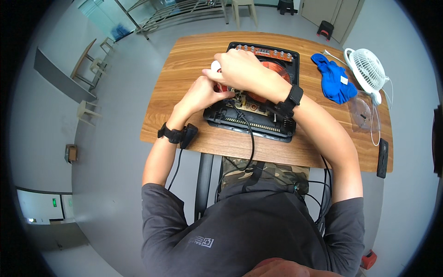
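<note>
Induction cooker [251, 125], opened, its black shell lying on the wood-grain desk [173, 74], at the centre, directly before the wearer. Inside: copper-coloured coil [279, 69], partly covered by the right forearm; tan circuit board [251, 106] nearer the body; orange control strip [263, 51] with a row of round buttons along the far edge. Black cable [253, 143] runs out over the near side and loops down toward the lap. Both hands at the shell's left portion. Right hand [240, 68] reaches across from the coil side, fingers curled and grasping a white rounded object [215, 66], mostly covered; kind not readable. Left hand [204, 94] just below it, thumb stretched toward the board; its fingertips are hidden, so whether they grasp anything I cannot tell. Black straps on both wrists. Farther right on the desk: crumpled blue cloth [333, 78] with a white tag, white fan [367, 67] beside it, clear plastic dish [361, 115] holding small dark pieces, and a black oblong device [382, 158] at the near right corner. Beyond, on grey floor: metal rack [175, 16], pale stool [87, 112] to the left.
</note>
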Action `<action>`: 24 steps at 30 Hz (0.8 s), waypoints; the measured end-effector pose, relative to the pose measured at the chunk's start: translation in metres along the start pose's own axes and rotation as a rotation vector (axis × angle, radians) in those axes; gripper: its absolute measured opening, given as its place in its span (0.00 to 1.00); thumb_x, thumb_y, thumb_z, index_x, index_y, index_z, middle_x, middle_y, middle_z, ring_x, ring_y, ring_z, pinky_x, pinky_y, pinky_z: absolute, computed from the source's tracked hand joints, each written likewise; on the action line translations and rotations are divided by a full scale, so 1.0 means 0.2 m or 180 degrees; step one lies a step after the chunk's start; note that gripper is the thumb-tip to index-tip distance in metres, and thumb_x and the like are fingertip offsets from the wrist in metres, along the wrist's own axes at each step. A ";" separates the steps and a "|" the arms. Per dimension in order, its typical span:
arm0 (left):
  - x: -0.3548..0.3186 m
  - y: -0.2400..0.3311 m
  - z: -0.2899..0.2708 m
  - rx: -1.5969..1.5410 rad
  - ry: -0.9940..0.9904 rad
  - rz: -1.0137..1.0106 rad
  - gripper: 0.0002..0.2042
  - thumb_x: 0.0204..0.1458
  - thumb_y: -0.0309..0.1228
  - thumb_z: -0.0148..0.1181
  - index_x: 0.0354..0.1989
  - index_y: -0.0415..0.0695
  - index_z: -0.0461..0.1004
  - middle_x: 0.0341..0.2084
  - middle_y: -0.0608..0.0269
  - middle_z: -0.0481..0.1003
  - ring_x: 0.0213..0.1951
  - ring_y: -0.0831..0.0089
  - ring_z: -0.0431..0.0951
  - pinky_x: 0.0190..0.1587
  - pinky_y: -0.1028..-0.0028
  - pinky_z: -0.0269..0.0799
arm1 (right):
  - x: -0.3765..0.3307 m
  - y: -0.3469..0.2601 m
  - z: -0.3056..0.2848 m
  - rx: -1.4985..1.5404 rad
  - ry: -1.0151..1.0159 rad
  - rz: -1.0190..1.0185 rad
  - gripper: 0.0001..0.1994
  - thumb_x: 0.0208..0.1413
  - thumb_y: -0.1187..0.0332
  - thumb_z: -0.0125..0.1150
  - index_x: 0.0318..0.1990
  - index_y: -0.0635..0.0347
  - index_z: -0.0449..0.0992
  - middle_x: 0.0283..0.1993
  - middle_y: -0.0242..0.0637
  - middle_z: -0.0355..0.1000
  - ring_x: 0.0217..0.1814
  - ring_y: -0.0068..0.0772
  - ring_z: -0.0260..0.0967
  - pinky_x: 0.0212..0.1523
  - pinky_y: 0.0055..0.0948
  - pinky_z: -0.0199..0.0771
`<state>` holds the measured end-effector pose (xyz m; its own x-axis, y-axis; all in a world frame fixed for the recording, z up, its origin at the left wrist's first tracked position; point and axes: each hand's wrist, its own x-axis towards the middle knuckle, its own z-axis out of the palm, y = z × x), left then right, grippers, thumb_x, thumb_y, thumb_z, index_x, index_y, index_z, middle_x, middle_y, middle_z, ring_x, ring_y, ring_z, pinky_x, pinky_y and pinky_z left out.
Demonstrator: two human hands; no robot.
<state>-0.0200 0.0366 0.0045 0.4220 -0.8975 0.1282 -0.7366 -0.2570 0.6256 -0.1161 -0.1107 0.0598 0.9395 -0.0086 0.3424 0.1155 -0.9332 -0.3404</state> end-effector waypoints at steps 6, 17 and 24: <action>-0.04 0.01 -0.07 -0.0830 0.0110 -0.0064 0.15 0.46 0.28 0.73 0.41 0.35 0.78 0.36 0.60 0.83 0.40 0.76 0.81 0.46 0.70 0.76 | 0.00 0.00 0.05 0.0280 -0.0092 -0.0034 0.26 0.55 0.46 0.59 0.36 0.68 0.77 0.30 0.57 0.78 0.35 0.61 0.78 0.37 0.50 0.78; -0.01 -0.02 -0.09 -0.0794 -0.0042 -0.0336 0.08 0.49 0.26 0.71 0.36 0.36 0.82 0.30 0.65 0.83 0.35 0.80 0.79 0.41 0.74 0.76 | 0.07 0.01 -0.06 -0.0244 -0.0623 -0.0104 0.31 0.59 0.40 0.55 0.40 0.67 0.81 0.31 0.55 0.80 0.36 0.55 0.81 0.41 0.48 0.80; 0.03 -0.02 0.00 -0.0574 0.0342 0.0017 0.09 0.50 0.29 0.73 0.36 0.39 0.83 0.31 0.66 0.83 0.32 0.82 0.78 0.34 0.76 0.74 | 0.07 -0.03 -0.04 -0.0789 -0.0334 -0.0348 0.21 0.60 0.52 0.56 0.30 0.62 0.85 0.31 0.48 0.81 0.35 0.49 0.81 0.37 0.44 0.80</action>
<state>-0.0147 0.0321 0.0029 0.4794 -0.8528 0.2073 -0.6366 -0.1753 0.7511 -0.1063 -0.1084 0.0744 0.9555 0.1221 0.2685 0.1478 -0.9860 -0.0777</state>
